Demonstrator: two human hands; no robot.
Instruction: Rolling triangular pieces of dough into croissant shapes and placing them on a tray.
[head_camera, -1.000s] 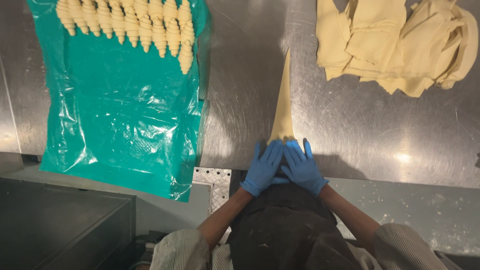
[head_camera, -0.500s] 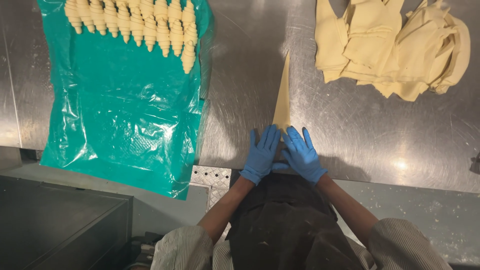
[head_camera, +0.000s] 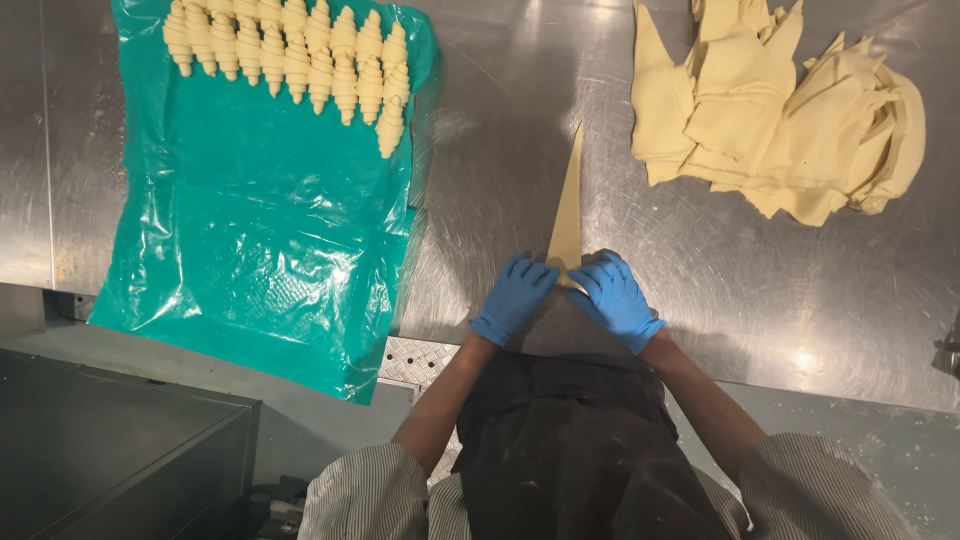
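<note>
On the left of the steel counter (head_camera: 480, 130) a green plastic sheet (head_camera: 260, 230) is spread, with a row of rolled dough pieces (head_camera: 290, 55) along its far edge. The left hand (head_camera: 515, 297) and right hand (head_camera: 615, 298) are laid side by side on the wide near end of a dough triangle (head_camera: 568, 205) — fingers (head_camera: 535, 275) pressed flat, loosely together, both equally near. Its long axis runs straight away from them, tip farthest. Cut dough pieces (head_camera: 780, 110) are heaped far right

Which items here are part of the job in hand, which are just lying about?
In hand:
left hand and right hand, both on the wide end of the dough triangle
stack of cut dough
shaped rolls on the green plastic sheet

Lying about:
steel table
dark cabinet
</note>
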